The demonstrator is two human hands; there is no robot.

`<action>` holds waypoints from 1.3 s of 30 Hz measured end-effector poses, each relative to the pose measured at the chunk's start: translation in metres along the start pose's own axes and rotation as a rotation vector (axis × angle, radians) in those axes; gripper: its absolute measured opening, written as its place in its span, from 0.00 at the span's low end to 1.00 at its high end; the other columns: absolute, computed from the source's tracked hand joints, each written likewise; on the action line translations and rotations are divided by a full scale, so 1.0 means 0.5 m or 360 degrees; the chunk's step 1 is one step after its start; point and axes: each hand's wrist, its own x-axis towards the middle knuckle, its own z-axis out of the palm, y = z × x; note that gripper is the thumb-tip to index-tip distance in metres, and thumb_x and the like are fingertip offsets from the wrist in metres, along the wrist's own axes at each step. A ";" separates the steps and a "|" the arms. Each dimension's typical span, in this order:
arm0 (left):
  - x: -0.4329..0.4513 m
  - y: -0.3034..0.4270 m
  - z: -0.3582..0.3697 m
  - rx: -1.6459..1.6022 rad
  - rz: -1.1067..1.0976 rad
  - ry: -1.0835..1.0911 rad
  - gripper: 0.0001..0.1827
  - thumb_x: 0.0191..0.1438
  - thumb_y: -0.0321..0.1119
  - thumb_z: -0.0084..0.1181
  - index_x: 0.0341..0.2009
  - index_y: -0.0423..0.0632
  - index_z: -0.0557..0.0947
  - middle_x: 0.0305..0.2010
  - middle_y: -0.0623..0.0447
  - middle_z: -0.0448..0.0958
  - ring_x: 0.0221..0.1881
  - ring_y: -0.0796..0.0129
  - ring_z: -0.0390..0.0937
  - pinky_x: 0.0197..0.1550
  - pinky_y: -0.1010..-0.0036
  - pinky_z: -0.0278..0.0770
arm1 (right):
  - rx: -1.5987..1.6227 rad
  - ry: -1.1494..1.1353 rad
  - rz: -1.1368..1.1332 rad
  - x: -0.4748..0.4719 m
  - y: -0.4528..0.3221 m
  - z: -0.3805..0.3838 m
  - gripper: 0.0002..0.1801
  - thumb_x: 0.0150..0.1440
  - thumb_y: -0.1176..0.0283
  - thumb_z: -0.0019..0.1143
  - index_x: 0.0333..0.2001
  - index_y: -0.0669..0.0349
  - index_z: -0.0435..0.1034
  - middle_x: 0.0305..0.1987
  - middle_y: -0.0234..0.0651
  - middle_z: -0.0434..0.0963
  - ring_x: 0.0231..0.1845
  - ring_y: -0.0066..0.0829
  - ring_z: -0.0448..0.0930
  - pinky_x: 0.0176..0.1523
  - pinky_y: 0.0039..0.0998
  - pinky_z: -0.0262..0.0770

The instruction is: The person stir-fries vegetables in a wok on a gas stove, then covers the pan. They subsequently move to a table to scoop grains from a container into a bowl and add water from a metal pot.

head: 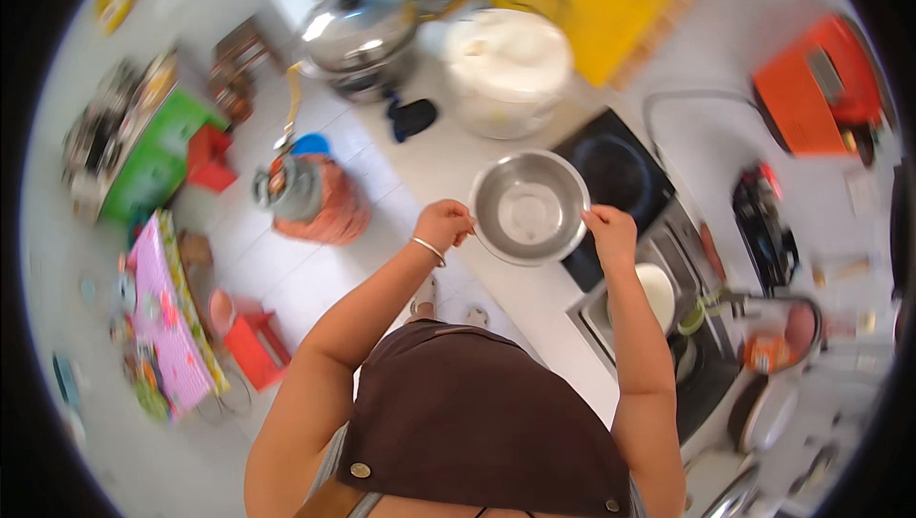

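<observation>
A round stainless steel bowl [530, 208] is held by its rim between my two hands, over the countertop [494, 267] and the corner of a black cooktop [615, 167]. On the bowl's left side, the fingers of my left hand [445, 223] pinch the rim; a silver bangle circles that wrist. My right hand [612, 228] grips the opposite side of the rim. The inside of the bowl shows only bare metal with a lighter disc at the bottom. Beyond the bowl stands a large clear container with a white top [508, 53].
To the right, a metal sink [594, 318] holds a white bowl [655, 296]. A large lidded steel pot [358, 31], a dark blue cloth-like item [413, 119] and a yellow board [580, 3] lie farther back. A gas cylinder [297, 189] stands on the floor at left.
</observation>
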 end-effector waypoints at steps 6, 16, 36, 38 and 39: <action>-0.190 -0.156 -0.257 -0.0189 0.0205 0.0559 0.04 0.48 0.24 0.59 0.27 0.41 0.76 0.20 0.51 0.75 0.16 0.75 0.67 0.17 0.79 0.63 | 0.0151 -0.0535 -0.0186 -0.049 -0.056 0.275 0.08 0.50 0.74 0.60 0.29 0.70 0.75 0.20 0.24 0.71 0.22 0.13 0.66 0.27 0.19 0.60; -0.547 -0.296 -0.772 -0.0436 0.0292 0.1425 0.04 0.47 0.24 0.59 0.27 0.40 0.76 0.19 0.52 0.75 0.16 0.76 0.67 0.17 0.80 0.63 | 0.0408 -0.1274 -0.0248 -0.278 -0.353 0.908 0.07 0.50 0.75 0.61 0.28 0.69 0.76 0.22 0.23 0.72 0.24 0.14 0.66 0.30 0.20 0.62; -0.931 -0.374 -1.667 -0.1160 -0.0031 0.2563 0.08 0.43 0.19 0.59 0.28 0.44 0.76 0.22 0.55 0.75 0.17 0.74 0.69 0.17 0.79 0.64 | 0.0086 -0.2460 -0.0782 -0.708 -1.078 1.964 0.07 0.49 0.74 0.63 0.30 0.69 0.78 0.24 0.31 0.78 0.25 0.19 0.72 0.31 0.24 0.67; -0.944 -0.348 -1.724 -0.1329 -0.0083 0.2658 0.06 0.42 0.20 0.60 0.26 0.43 0.77 0.20 0.54 0.74 0.17 0.73 0.68 0.17 0.79 0.63 | -0.0007 -0.2564 -0.0932 -0.728 -1.150 2.043 0.07 0.49 0.74 0.63 0.30 0.68 0.78 0.23 0.32 0.78 0.25 0.20 0.72 0.31 0.25 0.67; -0.942 -0.335 -1.747 -0.1441 -0.0100 0.2696 0.06 0.42 0.20 0.60 0.26 0.42 0.77 0.20 0.53 0.74 0.16 0.73 0.68 0.17 0.78 0.62 | -0.0076 -0.2612 -0.1021 -0.734 -1.181 2.076 0.07 0.49 0.75 0.62 0.30 0.68 0.78 0.23 0.33 0.78 0.24 0.21 0.72 0.31 0.26 0.67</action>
